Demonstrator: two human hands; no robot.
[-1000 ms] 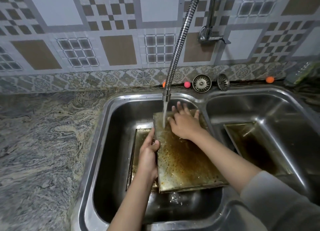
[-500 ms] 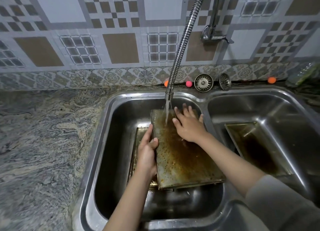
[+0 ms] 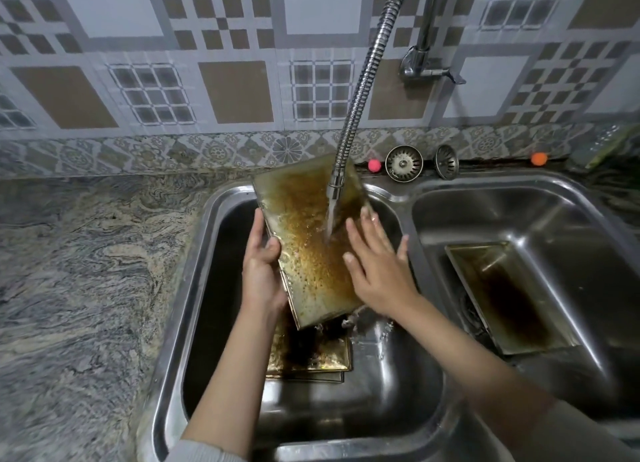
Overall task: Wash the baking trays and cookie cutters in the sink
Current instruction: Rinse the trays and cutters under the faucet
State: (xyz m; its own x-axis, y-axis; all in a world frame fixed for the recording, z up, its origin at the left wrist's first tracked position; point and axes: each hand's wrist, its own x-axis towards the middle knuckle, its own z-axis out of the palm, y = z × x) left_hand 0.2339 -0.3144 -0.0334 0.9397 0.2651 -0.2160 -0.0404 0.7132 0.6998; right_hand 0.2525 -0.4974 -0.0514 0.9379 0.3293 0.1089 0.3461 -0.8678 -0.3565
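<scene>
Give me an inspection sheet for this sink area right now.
Surface: marbled counter; double steel sink.
Job's things: stained tray tilted under running tap; more trays below it; another tray in right basin. Cookie cutters: nothing seen.
Clutter: two strainers, pink ball, orange ball on back ledge.
Grippers: left hand grips tray's edge; right hand flat, fingers spread on tray.
Cables: nothing seen.
Surroundings: patterned wall tiles.
</scene>
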